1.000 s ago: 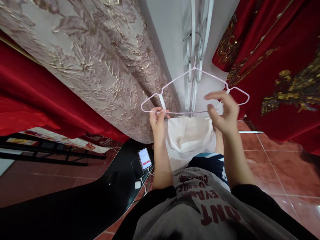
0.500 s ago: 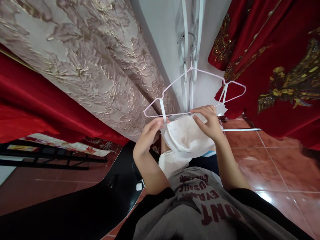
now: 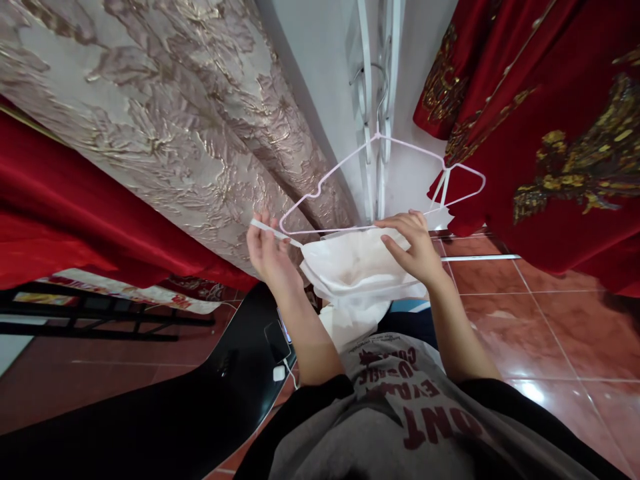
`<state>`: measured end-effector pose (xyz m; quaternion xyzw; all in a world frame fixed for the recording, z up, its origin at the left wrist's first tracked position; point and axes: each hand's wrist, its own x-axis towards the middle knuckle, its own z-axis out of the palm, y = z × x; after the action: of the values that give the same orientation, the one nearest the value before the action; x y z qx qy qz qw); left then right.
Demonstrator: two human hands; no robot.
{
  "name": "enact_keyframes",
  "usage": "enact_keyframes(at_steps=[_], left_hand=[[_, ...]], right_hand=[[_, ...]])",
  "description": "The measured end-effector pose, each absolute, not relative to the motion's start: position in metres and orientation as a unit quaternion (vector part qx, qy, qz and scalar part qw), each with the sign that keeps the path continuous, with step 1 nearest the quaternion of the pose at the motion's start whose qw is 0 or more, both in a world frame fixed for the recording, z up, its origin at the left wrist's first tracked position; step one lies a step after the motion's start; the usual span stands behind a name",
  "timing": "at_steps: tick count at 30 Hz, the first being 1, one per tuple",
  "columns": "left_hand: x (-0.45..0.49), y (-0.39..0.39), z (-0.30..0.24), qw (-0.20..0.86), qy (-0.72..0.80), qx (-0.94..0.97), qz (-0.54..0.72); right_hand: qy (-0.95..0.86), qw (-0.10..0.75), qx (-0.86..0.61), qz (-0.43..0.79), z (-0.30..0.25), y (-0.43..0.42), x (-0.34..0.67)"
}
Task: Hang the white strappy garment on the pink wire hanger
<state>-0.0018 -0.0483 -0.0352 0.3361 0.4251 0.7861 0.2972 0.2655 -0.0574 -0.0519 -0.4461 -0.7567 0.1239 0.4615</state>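
A pale pink wire hanger (image 3: 345, 160) hangs by its hook from a white rail. On its right shoulder notch sits one white strap (image 3: 441, 190) of a white strappy garment (image 3: 350, 257), which drapes below the bottom bar. My left hand (image 3: 273, 253), closed, grips the other strap (image 3: 260, 225), pulled out to the left and off the hanger's left shoulder. My right hand (image 3: 413, 243) has its fingers stretched out, thumb apart, fingertips touching the bottom bar and the palm over the garment's top edge.
Embossed pinkish-gold fabric (image 3: 200, 133) hangs close on the left, a red gown with gold sequins (image 3: 565, 160) on the right. A black glossy surface (image 3: 200, 393) at lower left bears a phone (image 3: 277, 341) and a white charger (image 3: 279, 373). Reddish tiles cover the floor.
My left hand has moved left, taking the left strap off the hanger's shoulder and stretching it outward. The garment's left side has shifted left. My right hand stays nearly in place.
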Motion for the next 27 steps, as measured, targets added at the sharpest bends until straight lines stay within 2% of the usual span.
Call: enact_keyframes(at_steps=[3,5,7,9,12,14,17,19,27], left_hand=[[0.001,-0.05,-0.043,0.376,0.455,0.362,0.722],[0.013,-0.051,-0.044,0.439,0.427,0.388,0.689],[0.028,-0.051,-0.044,0.459,0.4,0.39,0.691],[0.04,-0.049,-0.044,0.453,0.384,0.381,0.709],[0.046,-0.045,-0.046,0.44,0.381,0.377,0.72],[0.045,-0.042,-0.047,0.434,0.387,0.379,0.72],[0.043,-0.041,-0.048,0.436,0.383,0.375,0.723],[0.044,-0.042,-0.048,0.437,0.374,0.374,0.727],[0.041,-0.044,-0.044,0.426,0.4,0.384,0.715]], right_hand=[[-0.761,0.458,-0.44,0.136,-0.051,-0.06,0.257],[-0.763,0.457,-0.433,0.146,-0.05,-0.063,0.249],[-0.758,0.474,-0.424,0.146,-0.051,-0.065,0.245],[-0.708,0.549,-0.427,0.122,-0.056,-0.064,0.249],[-0.518,0.716,-0.461,0.081,-0.071,-0.055,0.269],[-0.414,0.758,-0.486,0.133,-0.081,-0.047,0.285],[-0.387,0.719,-0.495,0.296,-0.088,-0.039,0.3],[-0.407,0.689,-0.483,0.355,-0.088,-0.038,0.299],[-0.448,0.686,-0.491,0.297,-0.075,-0.054,0.294]])
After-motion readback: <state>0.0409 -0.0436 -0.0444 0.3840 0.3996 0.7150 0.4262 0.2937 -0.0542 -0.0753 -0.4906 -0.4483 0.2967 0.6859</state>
